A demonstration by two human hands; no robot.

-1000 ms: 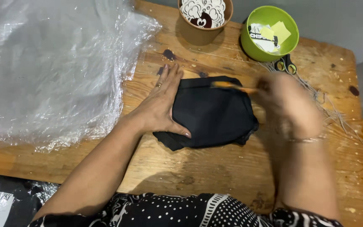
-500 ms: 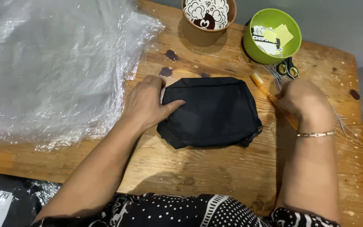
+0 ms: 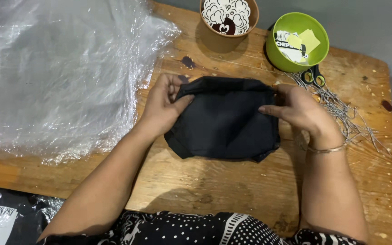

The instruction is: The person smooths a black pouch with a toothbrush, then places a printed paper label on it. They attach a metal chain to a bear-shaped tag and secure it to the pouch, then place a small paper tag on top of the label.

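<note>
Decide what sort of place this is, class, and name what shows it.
Probably a small craft or sewing workbench: a worn wooden table, scissors beside cords, and both hands folding a black fabric pouch.

Black fabric pouch [image 3: 225,120] in grip. Right of grip: lime-green bowl [image 3: 280,56], yellow paper slips [image 3: 307,41] inside; scissors [image 3: 315,76] with black-and-green handles. Beyond grip: brown bowl [image 3: 218,41]. Left: clear plastic sheet [image 3: 55,72]. Beneath: tan wooden table [image 3: 232,190].
</note>
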